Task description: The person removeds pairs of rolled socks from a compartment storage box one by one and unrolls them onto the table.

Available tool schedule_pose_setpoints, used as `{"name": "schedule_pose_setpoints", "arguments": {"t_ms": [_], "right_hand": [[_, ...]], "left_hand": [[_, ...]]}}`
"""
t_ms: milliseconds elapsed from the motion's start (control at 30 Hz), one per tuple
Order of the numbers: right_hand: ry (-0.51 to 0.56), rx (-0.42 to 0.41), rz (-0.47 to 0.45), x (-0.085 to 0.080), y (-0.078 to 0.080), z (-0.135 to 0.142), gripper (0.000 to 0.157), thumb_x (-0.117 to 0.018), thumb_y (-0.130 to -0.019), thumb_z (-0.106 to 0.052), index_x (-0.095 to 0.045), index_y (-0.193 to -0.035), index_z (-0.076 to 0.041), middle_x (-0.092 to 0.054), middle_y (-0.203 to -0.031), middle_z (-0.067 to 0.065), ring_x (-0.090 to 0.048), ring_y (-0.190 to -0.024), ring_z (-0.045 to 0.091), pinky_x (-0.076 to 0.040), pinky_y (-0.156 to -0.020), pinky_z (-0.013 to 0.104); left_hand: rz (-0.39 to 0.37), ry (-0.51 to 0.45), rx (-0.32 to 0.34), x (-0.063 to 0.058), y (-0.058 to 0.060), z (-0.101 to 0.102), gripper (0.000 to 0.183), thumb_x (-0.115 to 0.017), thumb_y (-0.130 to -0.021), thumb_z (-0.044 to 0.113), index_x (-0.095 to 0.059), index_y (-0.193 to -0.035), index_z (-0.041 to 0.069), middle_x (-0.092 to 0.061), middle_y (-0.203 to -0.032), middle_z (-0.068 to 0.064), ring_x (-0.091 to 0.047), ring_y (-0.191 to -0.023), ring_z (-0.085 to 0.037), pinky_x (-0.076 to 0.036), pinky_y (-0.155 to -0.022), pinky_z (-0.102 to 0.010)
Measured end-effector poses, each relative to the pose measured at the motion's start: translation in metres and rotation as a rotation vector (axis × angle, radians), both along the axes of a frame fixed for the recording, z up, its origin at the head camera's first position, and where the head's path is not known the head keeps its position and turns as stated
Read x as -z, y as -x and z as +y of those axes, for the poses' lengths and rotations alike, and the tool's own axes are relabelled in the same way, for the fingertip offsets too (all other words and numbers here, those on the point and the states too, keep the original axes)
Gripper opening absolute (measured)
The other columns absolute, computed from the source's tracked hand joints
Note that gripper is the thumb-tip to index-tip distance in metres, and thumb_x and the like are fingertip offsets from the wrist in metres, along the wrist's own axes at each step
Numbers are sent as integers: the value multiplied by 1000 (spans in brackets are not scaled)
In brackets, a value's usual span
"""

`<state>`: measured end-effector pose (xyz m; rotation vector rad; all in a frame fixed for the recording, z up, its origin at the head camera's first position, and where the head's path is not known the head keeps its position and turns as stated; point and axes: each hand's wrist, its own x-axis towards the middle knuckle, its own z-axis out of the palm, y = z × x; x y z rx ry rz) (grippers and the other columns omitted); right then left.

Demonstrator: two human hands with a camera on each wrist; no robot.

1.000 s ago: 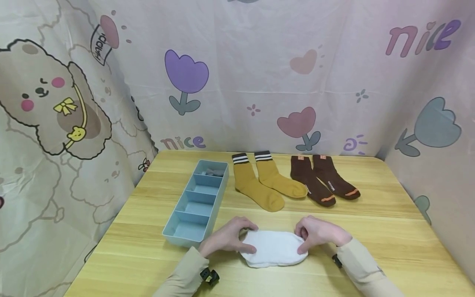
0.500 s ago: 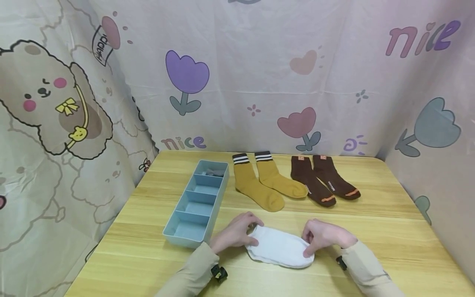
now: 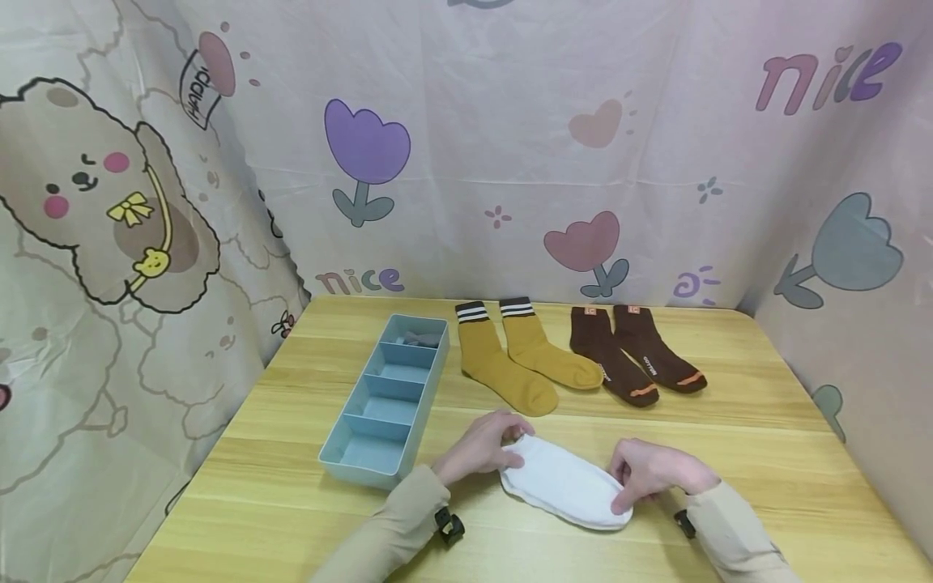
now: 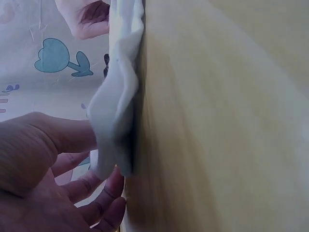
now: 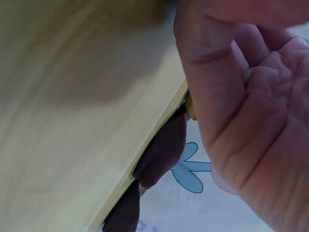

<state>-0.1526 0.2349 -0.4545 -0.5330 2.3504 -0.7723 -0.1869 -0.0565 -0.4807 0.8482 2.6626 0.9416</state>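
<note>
A flat layered stack of white socks (image 3: 564, 482) lies slanted near the front of the table, its right end closer to the person. At the left end, my left hand (image 3: 484, 445) pinches the socks between thumb and fingers. The left wrist view shows the thumb against the wavy edge of the socks (image 4: 113, 106), with the fingertips at the table on the other side. My right hand (image 3: 656, 471) grips the right end, thumb on top and fingers bent at the far edge. In the right wrist view, the right hand (image 5: 241, 106) fills the right side and the socks are hidden.
Left of the hands stands a blue-grey divided box (image 3: 419, 417), with a grey bundle (image 3: 421, 338) in its far compartment. Behind the white socks lie mustard socks (image 3: 503, 360) with striped cuffs and dark brown socks (image 3: 659, 356). A printed curtain (image 3: 466, 162) borders the table (image 3: 255, 470).
Both hands have shifted right with the white socks. The left hand has also moved away from the person and the right slightly closer, so the socks have turned from level to slanted.
</note>
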Motion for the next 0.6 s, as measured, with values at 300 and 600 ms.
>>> {"name": "schedule_pose_setpoints", "arguments": {"t_ms": [300, 600], "right_hand": [[62, 3, -65, 2, -3, 6, 24, -86, -72, -13, -65, -60, -12, -53, -46, -10, -44, -38, 1, -36, -39, 14], [157, -8, -127, 5, -7, 19, 20, -83, -77, -12, -67, -65, -7, -64, -50, 16, -48, -38, 2, -38, -39, 14]], "left_hand": [[-19, -47, -108, 0, 6, 6, 46, -88, -75, 22, -69, -114, 7, -64, -80, 0, -48, -68, -4, -41, -65, -18], [49, 24, -194, -1, 7, 10, 34, -88, -75, 38, -73, -92, 12, -62, -70, 5, -49, -62, -4, -40, -57, -19]]}}
